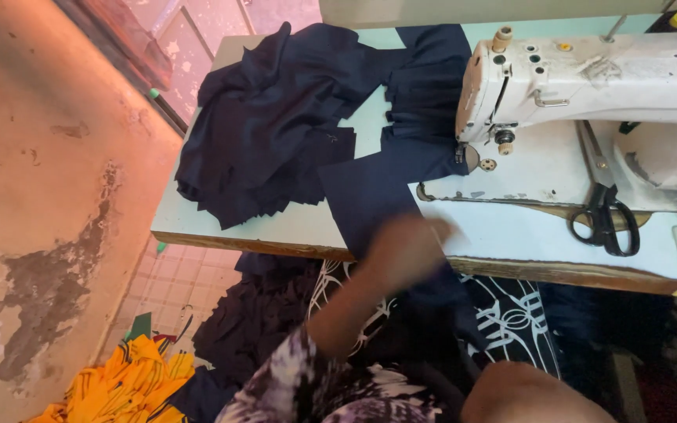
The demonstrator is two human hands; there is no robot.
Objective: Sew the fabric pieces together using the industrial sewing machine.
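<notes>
Left hand (409, 249) rests, blurred with motion, on the navy cloth (374, 196) at the front edge of the table (291, 227); its fingers seem spread flat on the fabric, though the blur keeps me from telling whether they pinch it. Right hand (523, 392) sits low near the lap, at the bottom of the view, and I cannot tell if it grips anything.

That cloth lies flat from the table edge up toward the needle area of the white sewing machine (581, 86), where a pleated part bunches just beside the machine head. A loose pile (268, 117) of more navy pieces sits to the left on the table, some hanging near its far corner.

As I judge it, the main risk is the cloth sliding off the front edge, since part of it already hangs over and only one hand pins it. A quick tug could also drag the pleated part askew under the machine head. Black scissors (605, 219) lie well apart to the right, points away, so they pose little danger unless fabric sweeps across them.
</notes>
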